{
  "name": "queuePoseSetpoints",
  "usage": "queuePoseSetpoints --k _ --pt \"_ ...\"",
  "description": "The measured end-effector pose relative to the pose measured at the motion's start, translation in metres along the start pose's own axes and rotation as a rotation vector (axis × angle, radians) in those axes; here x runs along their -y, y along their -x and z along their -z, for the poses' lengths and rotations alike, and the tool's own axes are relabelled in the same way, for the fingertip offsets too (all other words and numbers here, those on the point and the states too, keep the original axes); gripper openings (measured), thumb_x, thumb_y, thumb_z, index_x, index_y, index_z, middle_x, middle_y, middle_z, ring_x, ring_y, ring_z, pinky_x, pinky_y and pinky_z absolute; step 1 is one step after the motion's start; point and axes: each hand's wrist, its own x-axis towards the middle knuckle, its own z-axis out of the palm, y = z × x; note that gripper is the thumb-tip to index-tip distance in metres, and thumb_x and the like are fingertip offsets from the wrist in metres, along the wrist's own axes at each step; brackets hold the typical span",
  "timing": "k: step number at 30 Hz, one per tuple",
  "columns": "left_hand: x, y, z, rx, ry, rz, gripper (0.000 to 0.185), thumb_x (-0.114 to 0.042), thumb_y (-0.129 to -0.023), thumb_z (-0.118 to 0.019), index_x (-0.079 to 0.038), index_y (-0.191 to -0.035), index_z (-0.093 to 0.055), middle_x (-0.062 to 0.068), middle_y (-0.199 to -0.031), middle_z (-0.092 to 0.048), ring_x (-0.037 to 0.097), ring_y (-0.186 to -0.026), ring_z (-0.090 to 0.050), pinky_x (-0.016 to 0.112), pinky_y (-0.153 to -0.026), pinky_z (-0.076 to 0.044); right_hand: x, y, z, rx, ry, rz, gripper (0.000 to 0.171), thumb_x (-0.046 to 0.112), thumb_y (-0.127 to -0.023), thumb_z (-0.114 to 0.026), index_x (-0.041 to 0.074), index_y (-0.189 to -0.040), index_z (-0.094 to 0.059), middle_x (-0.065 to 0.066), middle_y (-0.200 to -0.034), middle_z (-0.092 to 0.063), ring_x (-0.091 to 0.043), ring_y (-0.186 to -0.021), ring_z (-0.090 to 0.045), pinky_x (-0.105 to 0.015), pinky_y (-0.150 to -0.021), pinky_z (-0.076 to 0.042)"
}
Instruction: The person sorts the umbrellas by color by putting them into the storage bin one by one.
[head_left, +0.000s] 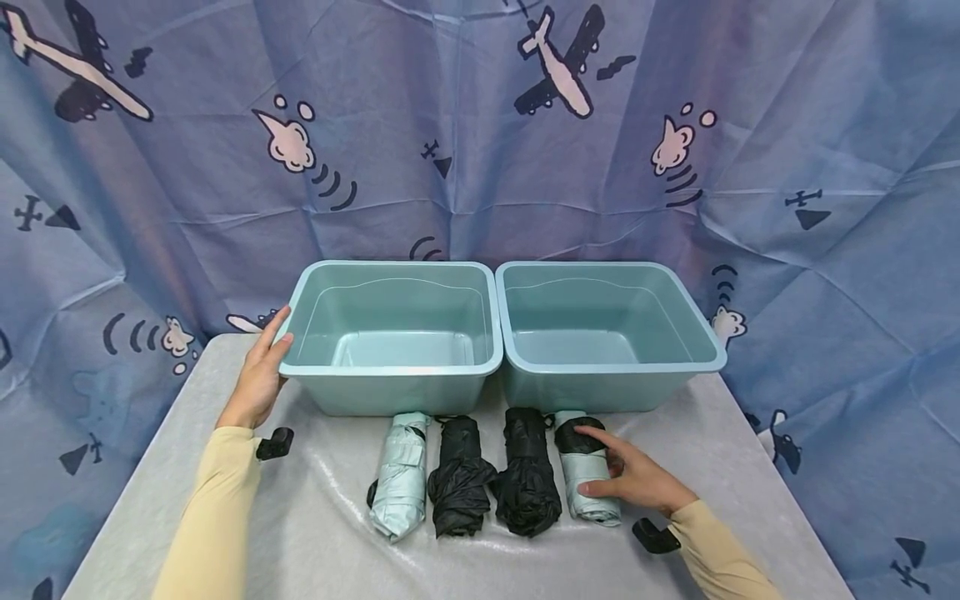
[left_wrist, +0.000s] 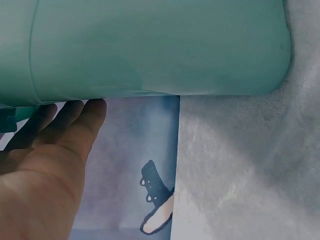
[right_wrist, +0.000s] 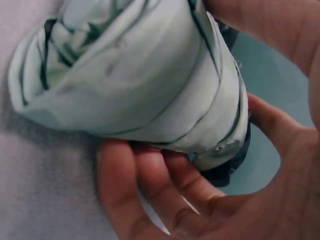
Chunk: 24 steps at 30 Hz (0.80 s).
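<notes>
My left hand (head_left: 258,375) rests against the left end of a teal plastic bin (head_left: 397,392), thumb and index finger at its rim. In the left wrist view the other fingers (left_wrist: 92,117) lie fairly straight against the bin's outer wall. My right hand (head_left: 641,475) holds a folded pale green umbrella (head_left: 588,475) with a black band, the rightmost in a row. In the right wrist view the fingers (right_wrist: 117,175) curl round one side of this umbrella (right_wrist: 155,85), the thumb side round the other. Left of it lie two black folded umbrellas (head_left: 528,483) and another pale green umbrella (head_left: 401,483).
A second teal bin (head_left: 577,392) stands right beside the first, rims close together. Both bins stand behind the row of umbrellas on a light grey table (head_left: 322,533). A blue curtain (head_left: 450,167) with airplane prints hangs behind and at both sides.
</notes>
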Motion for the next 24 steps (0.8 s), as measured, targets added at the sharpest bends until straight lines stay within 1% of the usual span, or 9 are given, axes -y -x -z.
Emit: queuePoseSetpoints --k 3,4,6,9,13,17,20,22,24 --pt "0.001 0.000 0.001 -0.009 0.012 -0.001 0.062 -0.038 -0.111 -0.037 -0.026 -0.165 -0.009 0.015 -0.169 -0.004 0.045 -0.147 -0.020 0.023 -0.097 -0.043 0.004 -0.004 -0.006 -0.039 0.081 -0.011 0.090 0.030 -0.078 -0.090 0.017 -0.154 -0.042 -0.026 -0.139 -0.049 -0.036 -0.108 -0.056 -0.045 -0.082 -0.049" --pt "0.001 0.000 0.001 -0.011 0.019 -0.002 0.062 -0.038 -0.111 -0.037 -0.026 -0.165 -0.009 0.016 -0.169 -0.004 0.046 -0.147 -0.020 0.020 -0.094 -0.044 0.005 -0.005 -0.008 -0.049 0.103 -0.014 0.091 0.031 -0.077 -0.091 0.018 -0.153 -0.042 -0.027 -0.147 -0.044 -0.041 -0.118 -0.053 -0.050 -0.087 -0.049" --pt "0.002 0.000 0.001 -0.015 0.026 -0.005 0.062 -0.038 -0.111 -0.038 -0.026 -0.165 -0.010 0.017 -0.169 -0.005 0.047 -0.146 -0.020 0.019 -0.092 -0.044 0.008 -0.008 -0.011 -0.053 0.128 -0.018 0.092 0.031 -0.075 -0.091 0.020 -0.152 -0.041 -0.030 -0.151 -0.040 -0.048 -0.128 -0.047 -0.057 -0.091 -0.047" --pt "0.002 0.000 0.001 -0.012 0.020 -0.006 0.062 -0.038 -0.111 -0.038 -0.027 -0.165 -0.010 0.015 -0.169 -0.004 0.046 -0.147 -0.020 0.020 -0.093 -0.044 0.009 -0.011 -0.014 -0.060 0.109 -0.015 0.091 0.027 -0.074 -0.092 0.020 -0.149 -0.041 -0.030 -0.152 -0.038 -0.049 -0.128 -0.046 -0.058 -0.092 -0.046" --pt "0.002 0.000 0.001 -0.011 0.009 -0.005 0.062 -0.037 -0.111 -0.037 -0.027 -0.165 -0.009 0.013 -0.169 -0.003 0.045 -0.147 -0.019 0.023 -0.096 -0.044 0.005 -0.010 -0.012 -0.081 0.014 0.009 0.091 0.018 -0.071 -0.094 0.016 -0.147 -0.044 -0.027 -0.151 -0.038 -0.049 -0.130 -0.043 -0.058 -0.094 -0.045" --pt "0.002 0.001 0.000 -0.011 0.000 0.001 0.061 -0.036 -0.112 -0.036 -0.027 -0.165 -0.008 0.011 -0.170 -0.001 0.042 -0.148 -0.019 0.031 -0.103 -0.041 0.001 -0.001 -0.009 -0.116 -0.092 0.027 0.095 0.014 -0.070 -0.095 0.016 -0.149 -0.043 -0.023 -0.153 -0.036 -0.042 -0.130 -0.042 -0.050 -0.093 -0.045" --pt "0.001 0.000 -0.001 -0.008 -0.007 0.000 0.060 -0.036 -0.112 -0.035 -0.027 -0.165 -0.008 0.010 -0.170 -0.001 0.040 -0.149 -0.018 0.044 -0.111 -0.034 0.004 0.011 -0.005 -0.143 -0.151 0.058 0.097 0.013 -0.071 -0.094 0.018 -0.151 -0.040 -0.018 -0.156 -0.030 -0.035 -0.115 -0.047 -0.039 -0.085 -0.048" --pt "0.001 0.000 -0.001 -0.009 -0.007 -0.003 0.060 -0.036 -0.112 -0.035 -0.027 -0.165 -0.008 0.011 -0.170 -0.001 0.040 -0.149 -0.018 0.053 -0.113 -0.029 0.010 0.021 -0.001 -0.158 -0.201 0.091 0.096 0.011 -0.073 -0.093 0.020 -0.152 -0.039 -0.014 -0.154 -0.028 -0.023 -0.089 -0.051 -0.032 -0.071 -0.048" --pt "0.001 0.000 -0.001 -0.012 -0.006 -0.002 0.060 -0.036 -0.112 -0.035 -0.027 -0.165 -0.008 0.011 -0.170 -0.001 0.041 -0.149 -0.018 0.056 -0.113 -0.028 0.020 0.031 0.005 -0.155 -0.268 0.140 0.096 0.005 -0.076 -0.090 0.020 -0.154 -0.036 -0.016 -0.129 -0.045 -0.015 -0.062 -0.040 -0.028 -0.054 -0.044"
